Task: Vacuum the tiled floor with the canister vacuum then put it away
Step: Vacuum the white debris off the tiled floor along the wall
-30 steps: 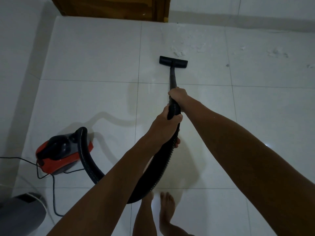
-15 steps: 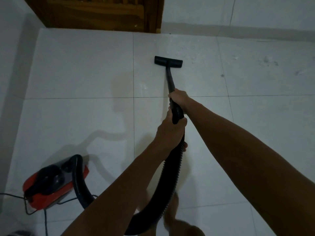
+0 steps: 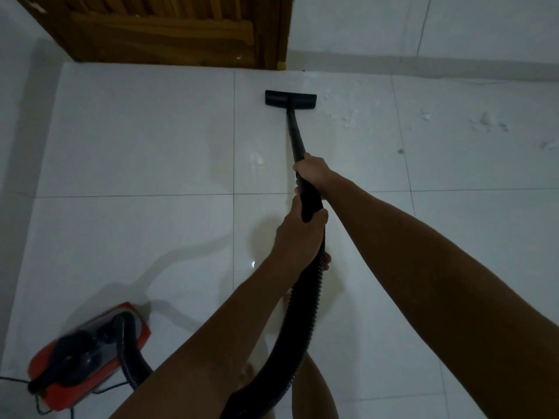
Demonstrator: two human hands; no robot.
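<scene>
Fingers point(image 3: 314, 169) grip vac wand point(image 3: 295, 131).

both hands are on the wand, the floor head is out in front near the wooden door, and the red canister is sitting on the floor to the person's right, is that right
Not quite: the red canister sits to the person's left, at the lower left of the head view. The rest holds: the left hand and right hand both grip the wand, and the floor head is out in front near the wooden door.
</scene>
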